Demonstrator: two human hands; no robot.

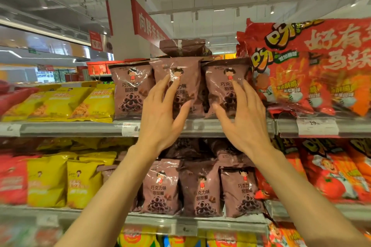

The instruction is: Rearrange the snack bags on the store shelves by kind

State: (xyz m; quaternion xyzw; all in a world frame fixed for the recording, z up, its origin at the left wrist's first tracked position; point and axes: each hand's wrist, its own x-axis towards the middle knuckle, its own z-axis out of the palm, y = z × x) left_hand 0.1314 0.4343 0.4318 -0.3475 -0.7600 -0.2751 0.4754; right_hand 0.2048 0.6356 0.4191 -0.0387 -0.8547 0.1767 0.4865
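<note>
- Two bare arms come up from the bottom of the frame, closest to us, and reach to the top shelf in the middle.
- The left hand (160, 110) has its fingers spread and lying flat on the front of the middle brown bag (180, 78). The thumb sticks out to the right, low on the bag. It looks like it is pushing the bag straight so it stands up.
- The right hand (241, 114) is spread too, with fingers flat on the right brown bag (222, 78), just beside the first one. Neither hand is squeezing or pinching a bag.
- A third brown bag (128, 88) stands left of them, and one more brown bag (183, 47) lies flat on top. I think it lies there because the row is full.
- The yellow bags (80, 104) sit at the middle left of the frame, and the big red bags (309, 66) at the upper right. Each colour stays in its own group, so the sorting looks nearly done here.
- The shelf rail (80, 128) below holds price tags (317, 126).
- On the lower shelf (200, 224), more brown bags (160, 186) stand under the top ones, so the same kind lines up.
</note>
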